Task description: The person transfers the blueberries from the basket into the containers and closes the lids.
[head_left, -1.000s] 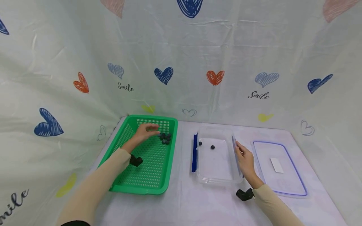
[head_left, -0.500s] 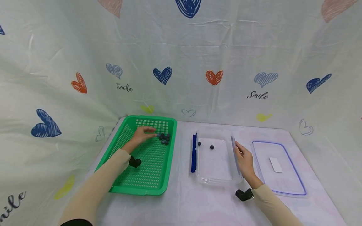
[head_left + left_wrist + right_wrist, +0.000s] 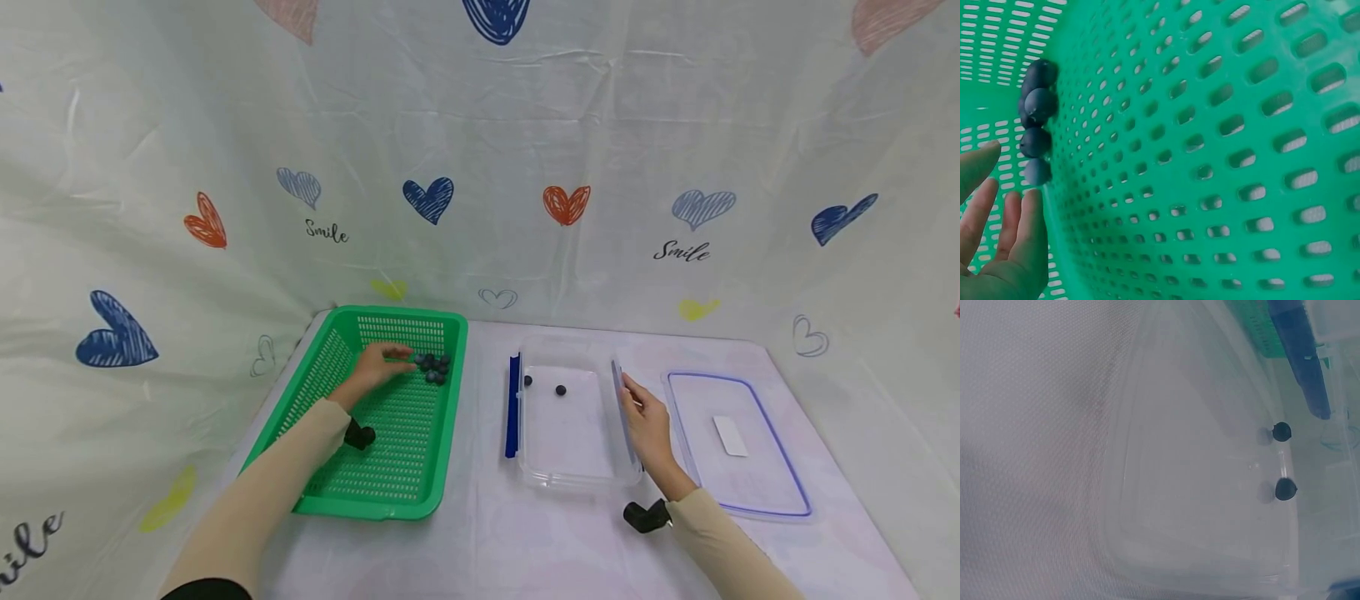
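Observation:
A green perforated basket (image 3: 444, 467) holds a cluster of several blueberries (image 3: 432, 367) near its far right wall. My left hand (image 3: 377, 365) is inside the basket, just left of the cluster. In the left wrist view, the left hand (image 3: 1013, 250) has its thumb and fingers apart with nothing between them, and the fingertips are close to the lowest blueberry (image 3: 1037, 172). My right hand (image 3: 648, 425) holds the upright right side flap of a clear plastic container (image 3: 577, 482). Two blueberries (image 3: 1285, 489) lie inside that container. The right hand does not show in the right wrist view.
A clear lid with a blue seal (image 3: 765, 510) and a white label lies flat to the right of the container. The container's blue left flap (image 3: 513, 408) is folded outward. Behind the table (image 3: 487, 533) hangs a curtain printed with hearts (image 3: 428, 200).
My left hand has shifted slightly down and left beside the blueberries. The right hand and the container keep their places, while the head view drifts a little.

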Available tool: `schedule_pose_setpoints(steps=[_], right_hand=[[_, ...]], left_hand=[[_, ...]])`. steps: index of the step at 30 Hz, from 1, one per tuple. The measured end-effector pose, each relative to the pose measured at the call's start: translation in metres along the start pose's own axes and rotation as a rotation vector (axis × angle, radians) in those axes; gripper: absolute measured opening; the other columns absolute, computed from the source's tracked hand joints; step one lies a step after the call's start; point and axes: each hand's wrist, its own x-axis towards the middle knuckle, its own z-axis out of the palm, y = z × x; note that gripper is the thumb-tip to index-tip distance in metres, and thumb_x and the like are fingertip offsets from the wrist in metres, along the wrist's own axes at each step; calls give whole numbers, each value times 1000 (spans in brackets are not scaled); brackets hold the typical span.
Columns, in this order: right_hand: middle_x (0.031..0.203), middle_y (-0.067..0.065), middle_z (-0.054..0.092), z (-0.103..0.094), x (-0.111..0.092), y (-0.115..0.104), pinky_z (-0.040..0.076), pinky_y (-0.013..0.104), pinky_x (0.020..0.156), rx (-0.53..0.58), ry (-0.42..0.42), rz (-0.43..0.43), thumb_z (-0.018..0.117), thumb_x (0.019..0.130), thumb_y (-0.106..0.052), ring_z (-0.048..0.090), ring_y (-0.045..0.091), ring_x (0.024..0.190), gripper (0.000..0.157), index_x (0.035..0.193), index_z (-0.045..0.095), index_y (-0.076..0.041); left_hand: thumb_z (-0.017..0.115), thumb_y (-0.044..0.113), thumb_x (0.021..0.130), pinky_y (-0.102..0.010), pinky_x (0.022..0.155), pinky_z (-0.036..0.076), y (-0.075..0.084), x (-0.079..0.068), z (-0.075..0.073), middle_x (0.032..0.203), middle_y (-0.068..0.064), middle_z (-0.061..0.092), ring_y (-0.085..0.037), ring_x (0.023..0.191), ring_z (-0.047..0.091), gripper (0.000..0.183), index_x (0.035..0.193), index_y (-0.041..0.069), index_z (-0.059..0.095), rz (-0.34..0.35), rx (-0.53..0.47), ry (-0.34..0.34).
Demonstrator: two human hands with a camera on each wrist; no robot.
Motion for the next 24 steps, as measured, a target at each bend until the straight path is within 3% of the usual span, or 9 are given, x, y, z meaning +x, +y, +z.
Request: schedule_pose_setpoints(steps=[13, 21, 24], right_hand=[[133, 29, 57, -1, 0, 1, 41, 2, 73, 18, -9, 16, 52, 105, -11, 60, 38, 108, 40, 141, 52, 5], [133, 27, 57, -1, 1, 2, 43, 3, 74, -2, -2, 19, 53, 105, -12, 61, 11, 98, 39, 141, 53, 4], [134, 27, 58, -1, 1, 2, 43, 3, 74, -4, 0, 20, 53, 105, -12, 60, 7, 97, 39, 140, 54, 4]], left_hand=[[75, 10, 91, -50, 95, 49, -4, 4, 9, 123, -23, 64, -39, 116, 57, 39, 126, -5, 65, -2, 16, -14], [74, 11, 92, -50, 96, 50, -7, 8, 12, 122, -22, 65, -38, 115, 59, 37, 125, -4, 66, 21, 26, -24], [75, 11, 92, -49, 96, 50, -9, 9, 13, 123, -22, 65, -37, 116, 59, 37, 125, -3, 66, 20, 18, -32]])
